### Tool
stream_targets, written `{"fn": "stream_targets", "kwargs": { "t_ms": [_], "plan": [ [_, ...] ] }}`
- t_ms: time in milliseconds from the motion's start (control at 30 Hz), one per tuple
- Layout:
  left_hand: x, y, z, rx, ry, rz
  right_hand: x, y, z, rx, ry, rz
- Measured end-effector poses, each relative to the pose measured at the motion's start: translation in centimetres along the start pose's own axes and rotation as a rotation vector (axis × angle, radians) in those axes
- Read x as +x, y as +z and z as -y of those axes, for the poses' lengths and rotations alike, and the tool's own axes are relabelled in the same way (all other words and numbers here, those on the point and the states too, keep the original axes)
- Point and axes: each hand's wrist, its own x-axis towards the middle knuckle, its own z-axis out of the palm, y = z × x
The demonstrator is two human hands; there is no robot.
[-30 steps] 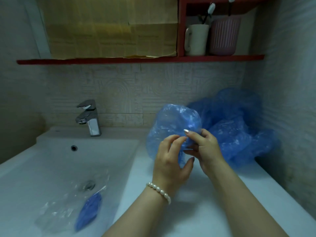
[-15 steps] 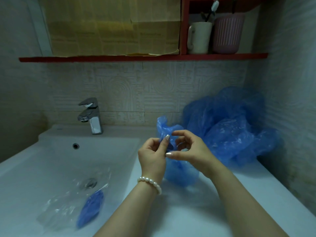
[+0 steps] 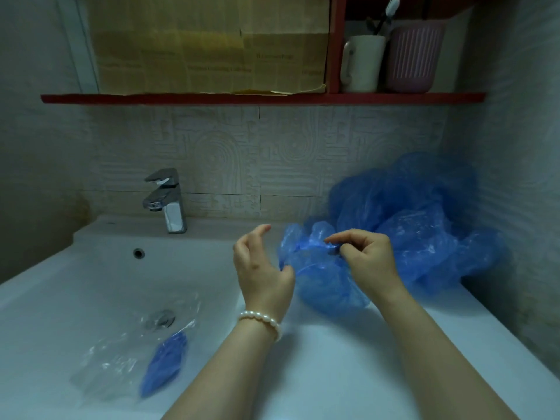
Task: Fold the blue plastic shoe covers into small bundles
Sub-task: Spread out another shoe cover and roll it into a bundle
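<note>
A crumpled blue shoe cover (image 3: 318,277) lies on the white counter (image 3: 348,359) right of the basin. My right hand (image 3: 366,256) pinches its upper edge between thumb and fingertips. My left hand (image 3: 260,265), with a pearl bracelet at the wrist, hovers just left of the cover with loosely curled fingers that hold nothing; its thumb is at the cover's left edge. Behind, in the corner, sits a loose pile of blue shoe covers (image 3: 418,219). A folded blue bundle (image 3: 165,363) lies inside a clear plastic bag (image 3: 121,359) in the basin.
The white sink basin (image 3: 91,283) with drain (image 3: 160,319) and chrome tap (image 3: 166,201) fills the left. A red shelf (image 3: 242,98) above carries a white mug (image 3: 362,63) and a pink cup (image 3: 413,56). Tiled walls close off the back and right.
The shoe cover has come down from in front of me to the counter. My left hand has let go of it and moved left; my right hand still pinches it.
</note>
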Motion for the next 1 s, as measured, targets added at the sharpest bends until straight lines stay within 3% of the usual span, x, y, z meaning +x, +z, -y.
{"fn": "stream_targets", "kwargs": {
  "t_ms": [100,200,400,467,567,667,1000],
  "plan": [
    [-0.4,0.5,0.0,0.156,0.298,-0.033,-0.2,0.8,-0.3,-0.094,-0.061,0.088],
    [-0.5,0.9,-0.2,0.123,0.350,0.032,-0.3,0.9,-0.3,-0.137,-0.102,0.137],
    [0.0,0.2,0.4,0.216,0.159,0.170,-0.6,0.6,0.0,-0.222,-0.079,0.187],
    [0.3,0.1,0.4,0.261,0.088,0.167,-0.4,0.5,-0.4,-0.488,-0.056,0.149],
    [1.0,-0.5,0.7,0.279,-0.073,0.197,-0.1,-0.5,-0.4,-0.919,0.172,0.039],
    [1.4,-1.1,1.3,0.296,-0.174,0.238,0.3,-1.6,-0.3,-0.942,0.245,-0.121],
    [-0.2,-0.3,-0.6,0.328,0.073,0.174,-0.6,1.7,-0.5,-0.865,-0.346,0.009]
  ]
}}
